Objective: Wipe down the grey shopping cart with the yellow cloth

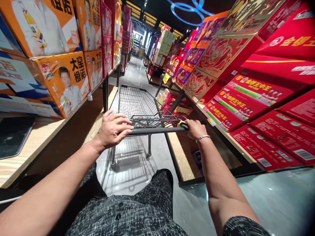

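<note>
A wire shopping cart (137, 101) stands in front of me in the aisle, and no goods show in its basket. Its dark handlebar (157, 130) runs across between my hands. My left hand (113, 127) rests over the bar's left end, fingers laid forward and thumb along the near side. At the right end, my right hand (196, 128) is wrapped round the bar, next to a yellow and black piece (182, 124). A thin bracelet (202, 138) circles my right wrist.
Orange drink cartons (64, 82) are stacked on a wooden shelf at left, beside a dark tray (16, 136). Red gift boxes (246, 101) and gold patterned boxes (216, 55) fill the right display, whose wooden base (180, 157) edges close to the cart. A shiny floor (139, 65) stretches ahead.
</note>
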Demonstrator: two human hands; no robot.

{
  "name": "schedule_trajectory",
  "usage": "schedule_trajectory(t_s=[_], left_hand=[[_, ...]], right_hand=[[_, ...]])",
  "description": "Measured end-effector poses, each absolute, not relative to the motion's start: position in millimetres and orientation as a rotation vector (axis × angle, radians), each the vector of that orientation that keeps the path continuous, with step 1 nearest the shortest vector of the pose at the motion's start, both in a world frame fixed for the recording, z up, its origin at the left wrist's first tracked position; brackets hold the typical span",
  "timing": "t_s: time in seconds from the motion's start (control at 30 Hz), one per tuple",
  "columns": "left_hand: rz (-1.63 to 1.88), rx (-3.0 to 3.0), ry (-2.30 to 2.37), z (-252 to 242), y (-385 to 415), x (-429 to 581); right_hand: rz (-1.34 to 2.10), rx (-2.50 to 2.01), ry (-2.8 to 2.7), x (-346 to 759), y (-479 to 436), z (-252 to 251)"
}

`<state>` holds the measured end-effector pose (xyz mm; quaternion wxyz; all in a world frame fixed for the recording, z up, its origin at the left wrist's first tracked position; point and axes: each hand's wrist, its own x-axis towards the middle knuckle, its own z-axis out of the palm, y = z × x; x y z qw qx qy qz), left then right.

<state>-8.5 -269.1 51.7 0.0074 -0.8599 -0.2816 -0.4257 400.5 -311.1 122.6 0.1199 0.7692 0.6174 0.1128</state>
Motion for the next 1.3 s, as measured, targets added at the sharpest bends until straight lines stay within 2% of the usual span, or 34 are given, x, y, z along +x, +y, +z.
schedule_trajectory(t_s=[0.23, 0.4, 0.7, 0.9, 1.03, 1.17, 1.3], left_hand=[[-1.386, -2.143, -1.733, 45, -248, -46], [-1.304, -2.005, -1.976, 39, -241, -43], [-1.122, -2.475, -1.765, 38, -257, -1], [-1.230, -2.857, -1.335, 44, -286, 31], [-1.387, -2.875, -1.230, 45, -293, 29], [-1.463, -2.868, -1.127, 48, -282, 17], [-1.532, -2.834, -1.159, 52, -264, 3]], right_hand=[[0.430, 2.199, 1.863, 333, -338, 121], [0.452, 2.099, 1.983, 295, -351, 125], [0.519, 2.009, 2.241, 225, -374, 125], [0.380, 1.681, 2.761, 212, -388, 119], [0.186, 1.437, 3.083, 235, -388, 97], [0.115, 1.641, 3.132, 271, -367, 59], [0.048, 2.032, 2.850, 316, -324, 29]])
